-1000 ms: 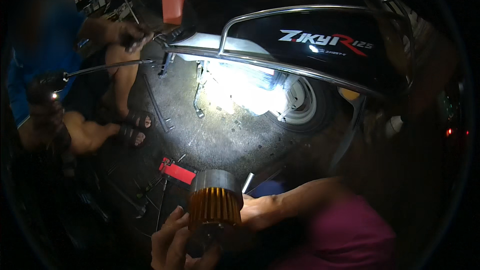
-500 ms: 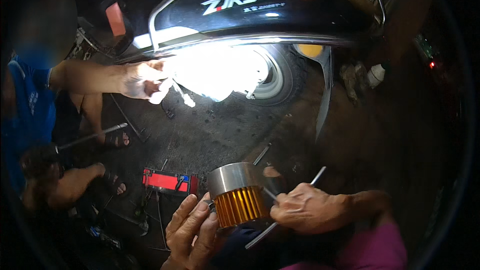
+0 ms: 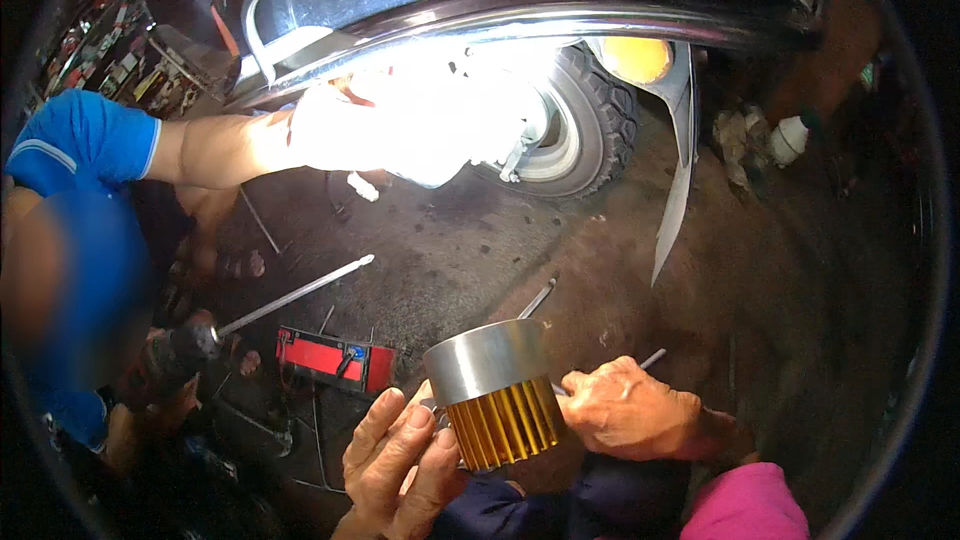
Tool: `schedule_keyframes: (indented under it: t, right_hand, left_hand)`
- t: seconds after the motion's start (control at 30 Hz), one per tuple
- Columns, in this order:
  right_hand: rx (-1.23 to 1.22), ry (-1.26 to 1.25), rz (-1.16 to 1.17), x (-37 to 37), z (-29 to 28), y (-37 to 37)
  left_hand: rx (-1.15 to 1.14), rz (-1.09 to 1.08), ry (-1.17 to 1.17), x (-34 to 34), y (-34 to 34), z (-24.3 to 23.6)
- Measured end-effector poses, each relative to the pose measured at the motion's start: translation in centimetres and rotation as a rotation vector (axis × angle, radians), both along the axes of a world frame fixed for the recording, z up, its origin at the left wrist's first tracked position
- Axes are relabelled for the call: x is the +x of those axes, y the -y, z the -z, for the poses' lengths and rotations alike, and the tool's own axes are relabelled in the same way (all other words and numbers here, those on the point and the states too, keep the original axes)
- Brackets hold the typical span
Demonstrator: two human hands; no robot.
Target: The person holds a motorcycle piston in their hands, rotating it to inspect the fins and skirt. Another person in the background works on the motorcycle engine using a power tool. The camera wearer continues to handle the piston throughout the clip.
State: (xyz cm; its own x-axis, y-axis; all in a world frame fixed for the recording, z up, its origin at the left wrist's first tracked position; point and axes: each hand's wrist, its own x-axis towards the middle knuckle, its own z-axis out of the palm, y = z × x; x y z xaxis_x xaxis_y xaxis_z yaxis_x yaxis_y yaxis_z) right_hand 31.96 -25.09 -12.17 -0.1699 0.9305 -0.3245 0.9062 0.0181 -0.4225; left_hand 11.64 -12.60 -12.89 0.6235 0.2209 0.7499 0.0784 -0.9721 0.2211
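Hands low in the frame hold a cylindrical filter (image 3: 495,395), its plain steel half tilted up and away from us, its gold pleated half toward us. Our left hand (image 3: 400,465) cups it from below-left with fingers curled around it; our right hand (image 3: 630,410) is closed on a thin metal rod (image 3: 650,358) beside it. A red box (image 3: 335,358) lies on the oily floor (image 3: 450,250) nearby, its contents unclear. Beyond, another person's arm (image 3: 225,145) reaches toward the scooter's rear wheel (image 3: 585,125).

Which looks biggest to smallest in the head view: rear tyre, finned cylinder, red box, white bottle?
1. Rear tyre
2. Finned cylinder, though nearness to the camera inflates it
3. Red box
4. White bottle
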Motion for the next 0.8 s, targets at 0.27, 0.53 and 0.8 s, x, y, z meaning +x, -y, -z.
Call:
schedule_keyframes:
  t: [0.27,0.53,0.8]
  right_hand:
    - [0.074,-0.162,-0.102,5.1,0.6,2.6]
    - [0.109,-0.125,0.166,8.2,1.9,4.7]
    - [0.157,-0.064,0.392,9.1,6.5,6.1]
  left_hand:
    - [0.224,-0.308,-0.088,2.0,2.0,-1.2]
    - [0.283,-0.348,-0.168,5.0,3.1,-2.7]
    - [0.260,-0.416,-0.148,5.4,2.8,-1.5]
